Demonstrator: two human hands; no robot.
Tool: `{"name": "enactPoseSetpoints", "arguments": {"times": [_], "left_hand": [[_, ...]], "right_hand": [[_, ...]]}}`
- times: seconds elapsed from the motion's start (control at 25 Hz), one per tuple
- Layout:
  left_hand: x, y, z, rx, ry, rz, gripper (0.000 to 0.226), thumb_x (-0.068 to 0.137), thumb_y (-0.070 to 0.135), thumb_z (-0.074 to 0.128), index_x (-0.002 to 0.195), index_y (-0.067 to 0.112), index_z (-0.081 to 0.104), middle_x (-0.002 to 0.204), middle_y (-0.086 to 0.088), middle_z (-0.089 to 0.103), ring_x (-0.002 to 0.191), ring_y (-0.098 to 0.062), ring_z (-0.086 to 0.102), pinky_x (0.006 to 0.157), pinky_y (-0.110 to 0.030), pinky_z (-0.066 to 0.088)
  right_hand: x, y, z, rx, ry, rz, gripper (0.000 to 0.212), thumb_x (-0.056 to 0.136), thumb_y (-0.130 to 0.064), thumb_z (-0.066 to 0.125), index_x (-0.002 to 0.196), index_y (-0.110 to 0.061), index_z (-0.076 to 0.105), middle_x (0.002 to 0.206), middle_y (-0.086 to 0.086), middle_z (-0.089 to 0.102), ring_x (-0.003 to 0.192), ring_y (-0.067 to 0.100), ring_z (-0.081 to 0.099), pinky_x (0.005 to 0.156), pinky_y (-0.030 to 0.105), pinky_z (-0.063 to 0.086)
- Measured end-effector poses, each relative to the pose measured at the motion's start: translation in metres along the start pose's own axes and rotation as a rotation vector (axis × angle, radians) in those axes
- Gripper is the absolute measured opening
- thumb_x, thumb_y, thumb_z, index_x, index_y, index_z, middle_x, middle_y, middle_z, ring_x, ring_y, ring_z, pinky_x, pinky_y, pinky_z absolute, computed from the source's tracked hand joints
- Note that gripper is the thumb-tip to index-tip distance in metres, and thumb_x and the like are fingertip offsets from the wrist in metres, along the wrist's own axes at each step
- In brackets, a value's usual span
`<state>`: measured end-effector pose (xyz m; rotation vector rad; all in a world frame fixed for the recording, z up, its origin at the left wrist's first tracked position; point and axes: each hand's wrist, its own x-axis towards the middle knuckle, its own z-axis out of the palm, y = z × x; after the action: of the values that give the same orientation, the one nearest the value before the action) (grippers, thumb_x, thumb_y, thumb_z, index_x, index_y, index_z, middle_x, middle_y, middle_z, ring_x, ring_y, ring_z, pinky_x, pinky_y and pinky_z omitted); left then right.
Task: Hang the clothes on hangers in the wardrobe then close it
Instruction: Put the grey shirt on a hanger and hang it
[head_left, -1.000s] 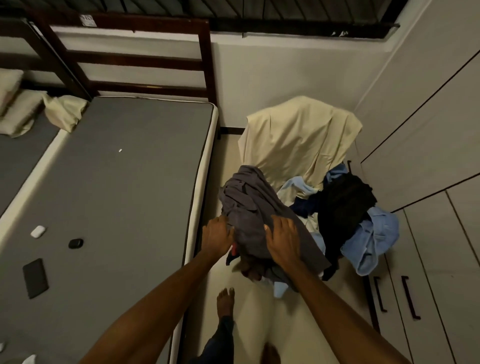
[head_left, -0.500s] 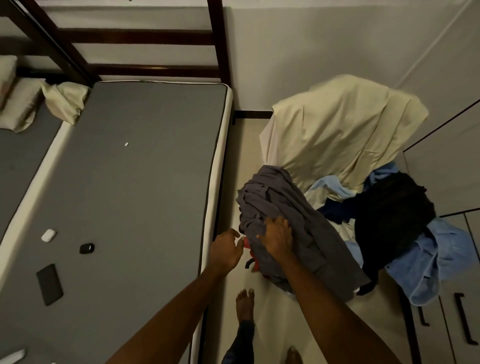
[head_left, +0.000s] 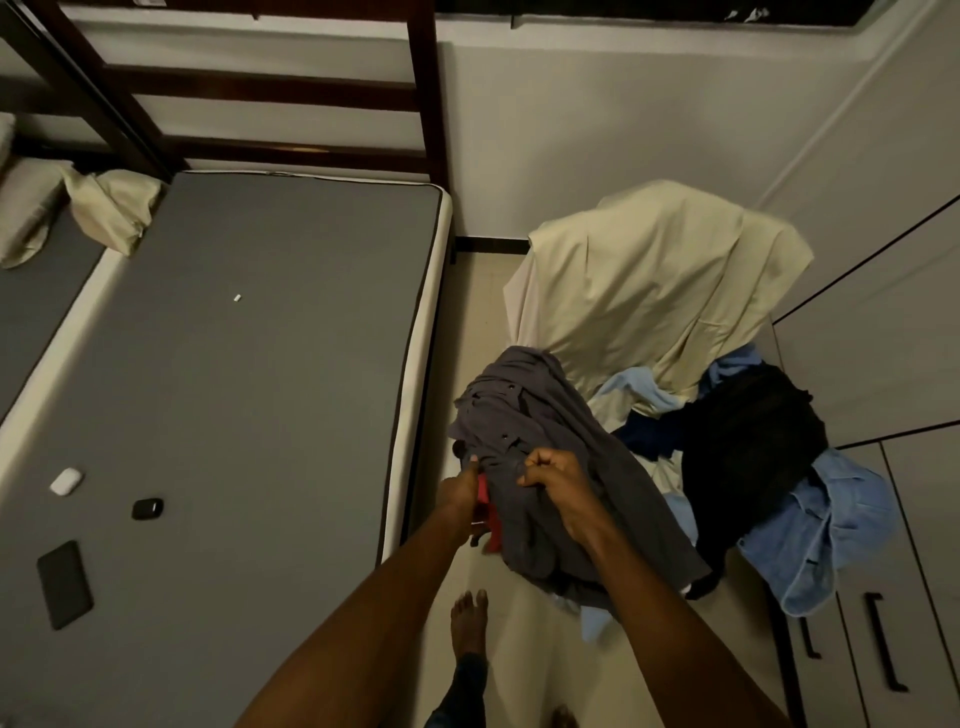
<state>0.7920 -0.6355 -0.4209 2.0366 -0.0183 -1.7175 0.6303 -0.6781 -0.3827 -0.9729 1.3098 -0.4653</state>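
Here, both arms outstretched, right hand (head_left: 556, 480) gripping grey garment (head_left: 540, 421)

Grey shirt (head_left: 540, 415): soft, matt, creased cloth with small dark buttons. Cream sheet (head_left: 649, 280): smooth, thin cloth. Blue garment (head_left: 826, 525): denim-like, matt cloth. Mattress (head_left: 249, 364): flat, matt grey fabric. Bed frame (head_left: 421, 78): dark, slightly glossy wood. Wardrobe (head_left: 883, 364): smooth, matt panels; its handles (head_left: 883, 642) look like black metal.
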Motion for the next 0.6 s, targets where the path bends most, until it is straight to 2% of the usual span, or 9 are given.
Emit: {"name": "enactPoseSetpoints", "arguments": {"times": [0.04,0.08,0.16,0.2,0.28,0.36,0.44,0.6], "left_hand": [[-0.002,0.001,0.003,-0.072,-0.036,-0.036,0.068,0.089,0.069,0.058,0.12,0.01,0.065,0.108,-0.018,0.072,0.095,-0.034,0.069,0.088,-0.047,0.057],[-0.007,0.002,0.006,-0.17,-0.097,-0.061,0.07,0.088,0.072,0.058,0.118,0.009,0.067,0.104,-0.018,0.073,0.091,-0.034,0.071,0.082,-0.045,0.06],[-0.021,0.006,0.014,-0.369,-0.213,-0.071,0.065,0.093,0.065,0.056,0.113,0.005,0.069,0.092,-0.017,0.075,0.074,-0.029,0.074,0.061,-0.035,0.061],[-0.024,0.01,0.019,-0.452,-0.234,-0.051,0.062,0.094,0.061,0.059,0.116,0.003,0.069,0.095,-0.018,0.076,0.076,-0.029,0.076,0.061,-0.035,0.061],[-0.021,0.018,0.028,-0.537,-0.218,0.008,0.059,0.089,0.046,0.071,0.132,0.006,0.064,0.118,-0.018,0.073,0.105,-0.036,0.072,0.084,-0.046,0.062],[-0.003,0.02,0.037,-0.613,-0.228,0.019,0.051,0.088,0.017,0.068,0.137,0.006,0.061,0.128,-0.019,0.068,0.118,-0.04,0.065,0.099,-0.052,0.055],[-0.031,0.033,0.041,-0.621,-0.171,0.053,0.05,0.085,-0.003,0.055,0.133,0.003,0.062,0.129,-0.019,0.067,0.119,-0.04,0.063,0.105,-0.053,0.051],[-0.064,0.043,0.049,-0.592,-0.124,0.049,0.042,0.082,-0.009,0.056,0.122,-0.002,0.064,0.123,-0.019,0.067,0.109,-0.041,0.064,0.103,-0.054,0.052]], "right_hand": [[-0.004,-0.004,-0.003,0.084,-0.005,-0.006,0.022,0.075,0.007,0.064,0.064,-0.01,0.055,0.068,0.008,0.055,0.066,0.016,0.054,0.063,0.024,0.05],[-0.01,-0.007,-0.006,0.16,-0.021,-0.021,0.022,0.069,0.004,0.063,0.06,-0.013,0.054,0.065,0.007,0.053,0.063,0.016,0.051,0.062,0.026,0.049],[-0.02,-0.009,-0.012,0.242,-0.055,-0.052,0.022,0.063,0.002,0.058,0.055,-0.016,0.05,0.061,0.004,0.048,0.058,0.014,0.045,0.06,0.026,0.043],[-0.025,-0.009,-0.014,0.263,-0.07,-0.07,0.022,0.063,0.001,0.057,0.054,-0.016,0.047,0.06,0.004,0.046,0.057,0.015,0.042,0.059,0.026,0.04],[-0.032,-0.009,-0.02,0.272,-0.086,-0.094,0.022,0.062,0.001,0.055,0.053,-0.016,0.044,0.059,0.004,0.044,0.056,0.017,0.039,0.059,0.027,0.038],[-0.038,-0.012,-0.026,0.279,-0.097,-0.085,0.022,0.058,-0.002,0.057,0.052,-0.016,0.041,0.057,0.004,0.041,0.055,0.018,0.035,0.058,0.027,0.037],[-0.043,-0.015,-0.034,0.313,-0.102,-0.066,0.027,0.05,-0.008,0.062,0.052,-0.016,0.036,0.057,0.006,0.035,0.053,0.017,0.029,0.054,0.027,0.034],[-0.06,-0.02,-0.048,0.366,-0.066,-0.056,0.022,0.051,-0.001,0.052,0.052,-0.017,0.037,0.053,0.003,0.036,0.049,0.013,0.032,0.05,0.024,0.035]]}}
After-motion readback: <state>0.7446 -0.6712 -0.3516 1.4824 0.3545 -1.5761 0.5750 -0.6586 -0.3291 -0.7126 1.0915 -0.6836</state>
